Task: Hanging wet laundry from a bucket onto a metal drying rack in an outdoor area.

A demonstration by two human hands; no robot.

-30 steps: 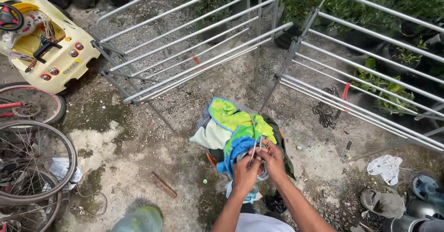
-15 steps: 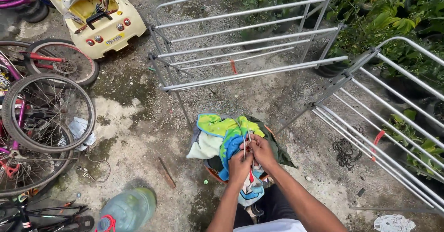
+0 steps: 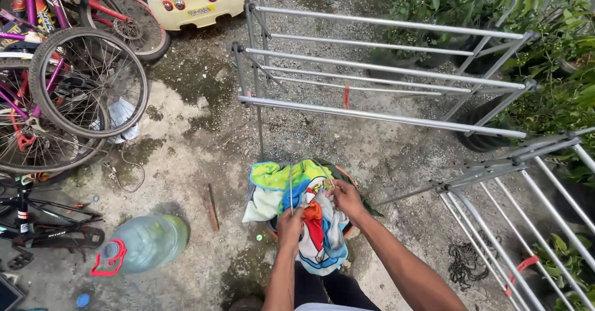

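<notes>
Both my hands hold a small colourful garment (image 3: 319, 236), white and blue with an orange patch, over a basket (image 3: 352, 227) of laundry. My left hand (image 3: 290, 225) grips its left side and my right hand (image 3: 346, 200) pinches its upper edge. A thin wire hanger (image 3: 291, 184) runs up between my hands. Under the garment lies a green, yellow and blue cloth (image 3: 279, 184) heaped in the basket. A metal drying rack (image 3: 378, 115) stands just beyond the basket.
A second drying rack (image 3: 527, 205) slants at the right before green plants (image 3: 558, 69). Bicycles (image 3: 68, 94) and loose wheels crowd the left. A large clear water bottle (image 3: 145, 243) lies at the lower left. A yellow toy car (image 3: 192, 1) is parked at the top.
The view has swung right, so the rack and bicycles shifted left and nearer. My hands have lifted the small garment up out of the heap and spread it.
</notes>
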